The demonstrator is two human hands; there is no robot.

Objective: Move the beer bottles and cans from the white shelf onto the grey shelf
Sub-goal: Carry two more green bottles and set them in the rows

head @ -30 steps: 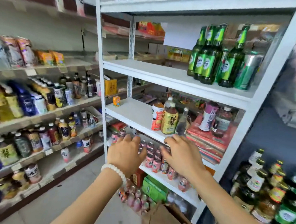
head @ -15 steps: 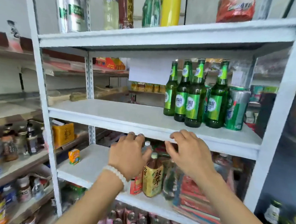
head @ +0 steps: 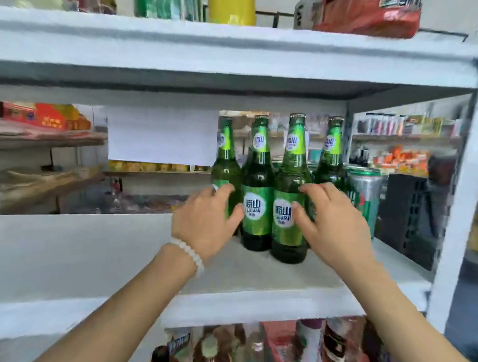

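Now both hands' spread fingers reach glossy green glass bottles.

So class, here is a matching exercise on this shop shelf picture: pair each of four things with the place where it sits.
Things:
1. bead bracelet
2. green can
3. yellow container
4. red bag

Places:
A. right end of the top shelf
B. on the person's left wrist
C. just right of the beer bottles
D. middle of the top shelf

Pairs: 1-B, 2-C, 3-D, 4-A
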